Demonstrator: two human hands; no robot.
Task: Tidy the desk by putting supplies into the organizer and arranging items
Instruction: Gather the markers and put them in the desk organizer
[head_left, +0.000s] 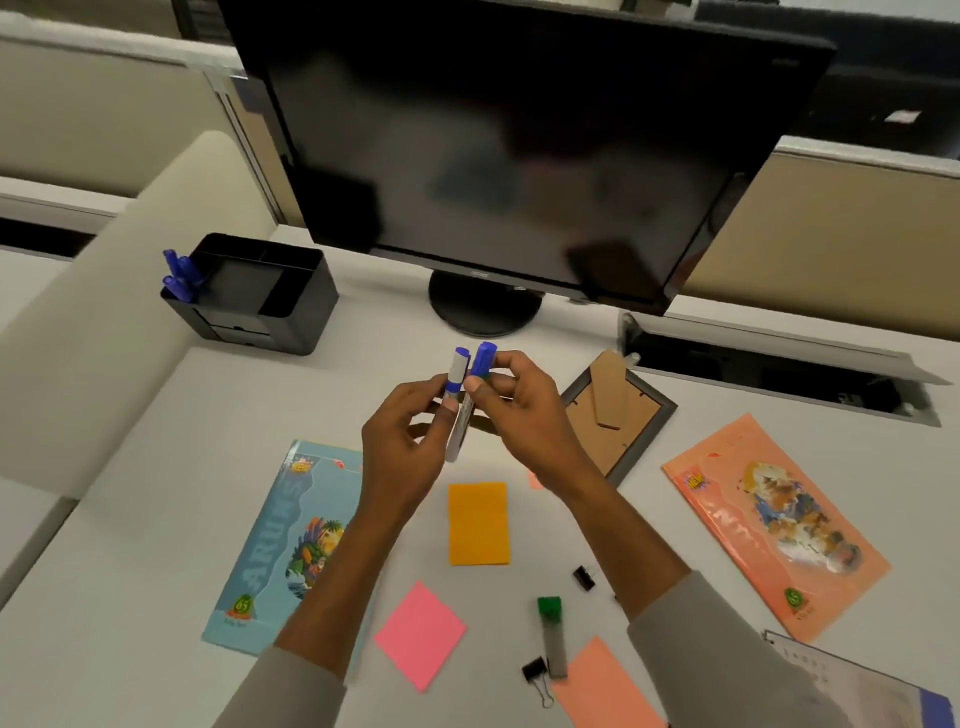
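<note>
Mid-sort at an office worktop (156, 519): a person holds two pens up over the clutter. The left hand (405, 436) pinches a white-ended marker (458, 371) betw. thumb and fingertips, and the right hand (519, 410) pinches a blue-capped marker (484, 359) the same way. Both hands are clamped on their pens. The barrels stand near upright, side by side, touching or all but.

The black organizer (306, 312) sits well apart at far left, near the monitor (519, 130) stand, w/ several stowed markers (182, 275) poking from its left-end slot. Its other compartments are too dark to read.

Step in hand, by the look of it: gathering pens for the organizer. The next move prob. calls for a reach up and left, then a drop into that same slot w/o knocking the pens already there.

Left out on the worktop are an orange sticky note (478, 522), a pink sticky note (421, 634), binder clips (584, 578), a green-capped tube (553, 639), a face-down photo frame (613, 415) and two booklets (280, 545). Task looks approx. early to midway.
</note>
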